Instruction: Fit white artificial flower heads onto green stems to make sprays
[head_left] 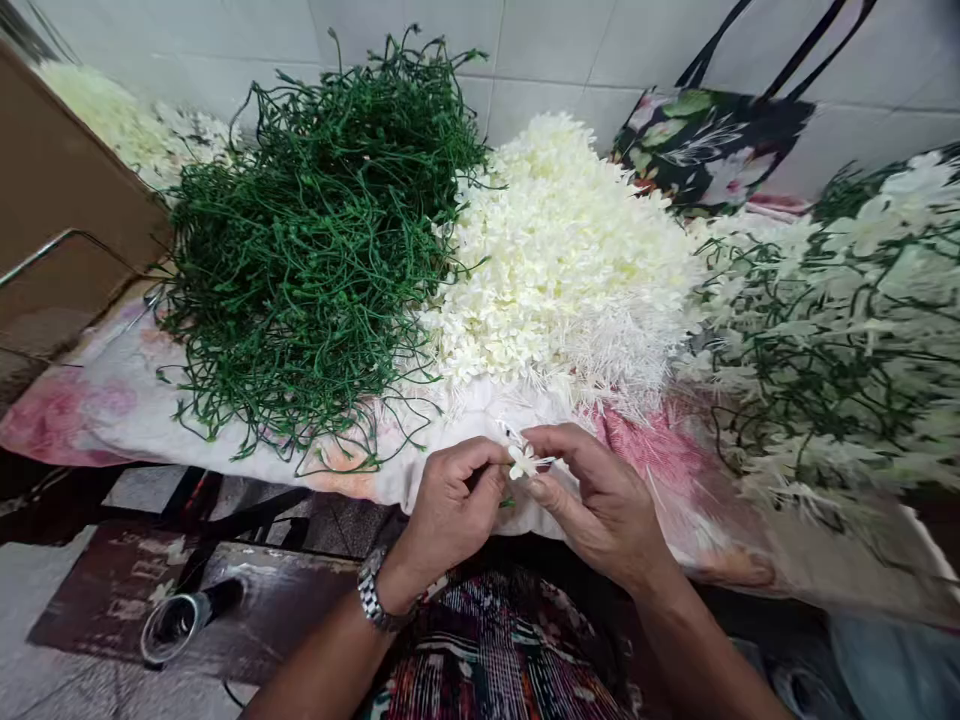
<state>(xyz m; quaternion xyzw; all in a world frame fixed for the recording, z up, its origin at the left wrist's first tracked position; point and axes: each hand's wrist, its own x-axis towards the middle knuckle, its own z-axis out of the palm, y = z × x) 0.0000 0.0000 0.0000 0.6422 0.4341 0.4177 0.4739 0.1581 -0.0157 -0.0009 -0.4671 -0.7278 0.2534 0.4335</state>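
Note:
My left hand (pixel 450 505) and my right hand (pixel 600 500) meet just above my lap, at the near edge of a floral cloth (pixel 90 400). Both pinch a small white artificial flower (pixel 522 461) between thumb and fingertips; a bit of green stem shows under my left thumb. A metal watch (pixel 373 595) sits on my left wrist. Behind the hands lie a big tangle of green plastic stems (pixel 315 230) on the left and a heap of loose white flowers (pixel 570 260) in the middle.
Assembled stems with white flowers (pixel 832 340) pile up on the right. A dark floral bag (pixel 705 145) leans on the tiled wall behind. A brown board (pixel 52 190) stands at far left. A small glass (pixel 176 622) lies on the floor below left.

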